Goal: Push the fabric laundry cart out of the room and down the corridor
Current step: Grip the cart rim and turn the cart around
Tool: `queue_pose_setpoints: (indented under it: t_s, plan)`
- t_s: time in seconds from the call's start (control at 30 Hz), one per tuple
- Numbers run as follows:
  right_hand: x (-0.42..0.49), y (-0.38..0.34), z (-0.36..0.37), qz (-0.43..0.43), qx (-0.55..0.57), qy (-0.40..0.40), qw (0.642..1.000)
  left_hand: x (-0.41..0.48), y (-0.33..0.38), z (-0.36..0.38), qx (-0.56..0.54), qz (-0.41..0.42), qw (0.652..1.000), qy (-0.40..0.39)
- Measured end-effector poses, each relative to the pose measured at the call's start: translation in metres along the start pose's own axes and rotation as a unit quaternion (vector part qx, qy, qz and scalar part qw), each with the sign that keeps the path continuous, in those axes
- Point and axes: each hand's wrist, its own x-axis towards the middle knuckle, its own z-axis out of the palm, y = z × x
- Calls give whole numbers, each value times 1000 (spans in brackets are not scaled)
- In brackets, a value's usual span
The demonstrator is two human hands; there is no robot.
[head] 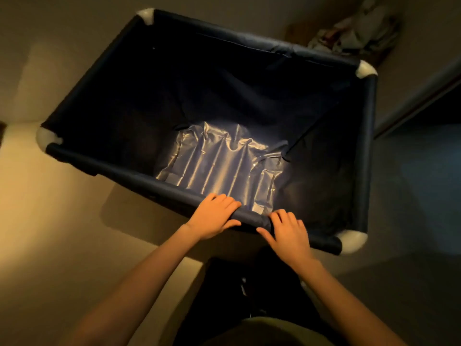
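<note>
Cart [368, 136]: dark fabric, empty, on pale floor, directly ahead.
Left hand [214, 217]: wrapped over near rail [119, 171].
Right hand [289, 233]: draped on same rail, thumb loose.
Risk: off-centre grip likely veering cart toward wall edge [419, 101]; dim light masking pile [361, 31].

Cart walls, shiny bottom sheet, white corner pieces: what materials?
Cart walls: dark navy woven fabric, matte, sagging in folds. Bottom sheet: likely thin plastic or coated film, glossy, creased highlights. Corner pieces: probably white plastic fittings; too blurred to be sure.
</note>
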Motion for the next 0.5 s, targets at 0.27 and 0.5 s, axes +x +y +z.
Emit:
queue_pose_setpoints:
  t_s: [0.27, 0.5]
  plan:
    - [9, -24, 12, 52, -22, 24, 998, -9, -58, -13, -32, 55, 998, -16]
    - [27, -27, 21, 12, -48, 82, 995, -6, -82, -8, 2, 40, 999, -28]
